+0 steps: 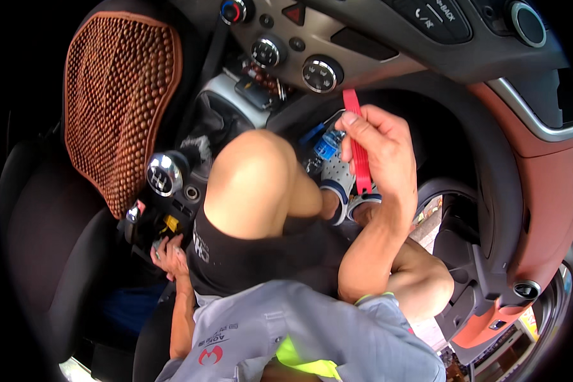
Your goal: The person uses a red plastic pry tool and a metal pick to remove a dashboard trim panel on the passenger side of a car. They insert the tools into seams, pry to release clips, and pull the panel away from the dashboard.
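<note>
In the head view, the red bar (361, 160) is gripped by the right hand (385, 140), pinched under the thumb, so it lies within that hand, in front of the dash (363, 69). The left hand (170, 258) is placed well apart, low beside the gear lever (164, 174); whether anything is held there cannot be told. The bar's long axis is tilted slightly: its plain end is pointed dashward, its notched end toward the shoes (337, 167).
</note>
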Action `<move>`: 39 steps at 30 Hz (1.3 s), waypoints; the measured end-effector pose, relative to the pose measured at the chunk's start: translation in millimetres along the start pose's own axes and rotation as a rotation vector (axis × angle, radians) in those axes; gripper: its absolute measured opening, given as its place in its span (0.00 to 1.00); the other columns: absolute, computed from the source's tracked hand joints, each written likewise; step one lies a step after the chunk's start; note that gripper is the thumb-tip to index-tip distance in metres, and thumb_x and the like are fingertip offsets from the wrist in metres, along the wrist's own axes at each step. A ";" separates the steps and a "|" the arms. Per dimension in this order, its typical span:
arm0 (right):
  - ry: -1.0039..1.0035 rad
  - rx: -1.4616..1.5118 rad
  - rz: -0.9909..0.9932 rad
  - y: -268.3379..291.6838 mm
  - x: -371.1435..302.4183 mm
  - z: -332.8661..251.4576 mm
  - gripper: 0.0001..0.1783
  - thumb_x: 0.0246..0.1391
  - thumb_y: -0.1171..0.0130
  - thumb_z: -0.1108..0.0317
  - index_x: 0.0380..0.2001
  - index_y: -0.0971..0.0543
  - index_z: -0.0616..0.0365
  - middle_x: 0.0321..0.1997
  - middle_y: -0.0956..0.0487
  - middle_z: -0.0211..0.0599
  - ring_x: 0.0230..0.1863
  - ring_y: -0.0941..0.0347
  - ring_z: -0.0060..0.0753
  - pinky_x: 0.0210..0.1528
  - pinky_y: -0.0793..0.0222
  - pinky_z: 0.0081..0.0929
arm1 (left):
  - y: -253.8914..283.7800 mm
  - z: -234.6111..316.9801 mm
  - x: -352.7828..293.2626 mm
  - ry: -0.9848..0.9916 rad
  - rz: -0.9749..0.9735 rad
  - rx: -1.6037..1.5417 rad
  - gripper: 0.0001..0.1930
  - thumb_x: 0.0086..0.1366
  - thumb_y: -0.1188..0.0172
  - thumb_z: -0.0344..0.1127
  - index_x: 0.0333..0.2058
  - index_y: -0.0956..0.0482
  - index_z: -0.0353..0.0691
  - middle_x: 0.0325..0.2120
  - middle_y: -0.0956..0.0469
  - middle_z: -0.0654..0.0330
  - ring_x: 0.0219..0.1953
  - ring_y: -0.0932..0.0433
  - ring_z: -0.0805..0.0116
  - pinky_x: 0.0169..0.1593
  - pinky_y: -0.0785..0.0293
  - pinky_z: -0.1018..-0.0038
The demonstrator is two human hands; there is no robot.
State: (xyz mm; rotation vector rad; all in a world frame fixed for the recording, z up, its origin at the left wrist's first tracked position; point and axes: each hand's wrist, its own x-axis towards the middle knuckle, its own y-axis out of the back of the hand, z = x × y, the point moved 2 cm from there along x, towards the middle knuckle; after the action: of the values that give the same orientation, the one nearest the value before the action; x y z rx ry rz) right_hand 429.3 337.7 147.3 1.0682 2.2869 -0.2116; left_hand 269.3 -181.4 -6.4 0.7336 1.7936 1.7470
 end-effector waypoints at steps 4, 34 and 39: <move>0.132 -0.041 -0.047 3.0 8.5 8.7 0.15 0.65 0.40 0.61 0.33 0.17 0.63 0.19 0.21 0.31 0.20 0.28 0.18 0.24 0.35 0.20 | 4.4 7.4 11.4 0.049 -0.007 -0.022 0.22 0.70 0.60 0.44 0.42 0.13 0.50 0.43 0.15 0.71 0.57 0.26 0.67 0.71 0.51 0.54; 0.318 -0.235 0.023 -2.7 -59.7 12.9 0.20 0.68 0.38 0.57 0.54 0.19 0.59 0.40 0.15 0.37 0.30 0.22 0.18 0.25 0.34 0.12 | 4.1 11.9 10.8 0.108 0.448 -0.263 0.14 0.63 0.47 0.37 0.27 0.14 0.39 0.26 0.22 0.59 0.41 0.20 0.61 0.69 0.46 0.48; 0.349 -0.267 -0.207 33.6 -88.0 33.2 0.27 0.62 0.43 0.76 0.65 0.26 0.61 0.66 0.24 0.48 0.52 0.22 0.28 0.37 0.29 0.18 | 29.4 20.5 13.9 0.017 0.568 -0.295 0.07 0.59 0.40 0.29 0.26 0.16 0.34 0.24 0.22 0.55 0.37 0.20 0.58 0.64 0.29 0.51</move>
State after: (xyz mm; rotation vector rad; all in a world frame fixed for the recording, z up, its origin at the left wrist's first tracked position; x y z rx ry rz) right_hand 513.0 290.6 175.0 0.7781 2.6450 0.2125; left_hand 274.3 -156.5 22.4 1.1770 1.3636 2.3166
